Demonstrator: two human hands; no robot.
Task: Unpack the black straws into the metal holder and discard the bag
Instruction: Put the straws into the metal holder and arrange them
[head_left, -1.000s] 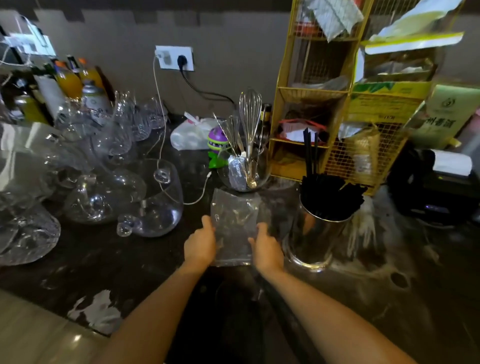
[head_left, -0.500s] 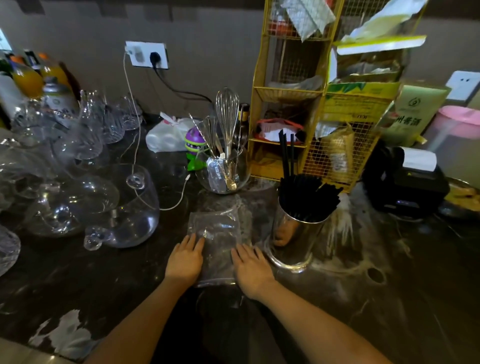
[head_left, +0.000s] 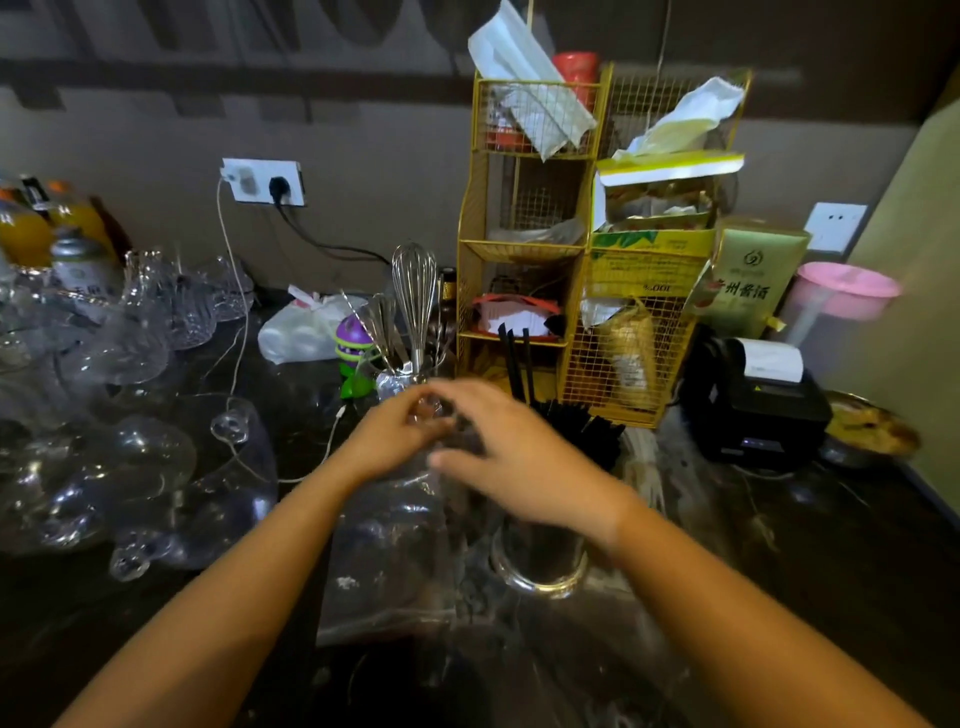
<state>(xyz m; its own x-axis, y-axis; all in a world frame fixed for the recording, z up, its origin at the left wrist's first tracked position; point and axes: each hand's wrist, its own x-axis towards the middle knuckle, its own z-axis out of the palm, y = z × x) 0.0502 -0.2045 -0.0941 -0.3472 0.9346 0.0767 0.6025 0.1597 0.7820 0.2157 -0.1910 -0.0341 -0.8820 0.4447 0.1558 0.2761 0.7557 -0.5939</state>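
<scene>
Item: clear plastic bag (head_left: 387, 561), empty as far as could be seen, lying flat on the dark marbled counter (head_left: 779, 597). Its long axis ran away from the person, near edge close to the body, far end up under both hands.

Left hand (head_left: 387, 441): at the bag's far end, fingers curled and pinching a crumpled bit of film. Closed on the bag, by appearance.

Right hand (head_left: 519, 462): just beside the left, palm down, fingers spread and loosely bent over the same far end. Whether it held the film could not be told; motion blur obscured the fingertips.

Black straws (head_left: 582, 426): standing bunched in the metal holder (head_left: 540, 571), immediately right of the bag and beneath the right forearm.

Judgement: unpacking looked complete; gathering and discarding the bag remained. The bag lay toward the body from the grip, so rolling or drawing it up would run along its length. Both hands were equally near.

Not visible: any bin. The holder's body was largely covered by the right wrist; the bag's edges merged with counter reflections.
</scene>
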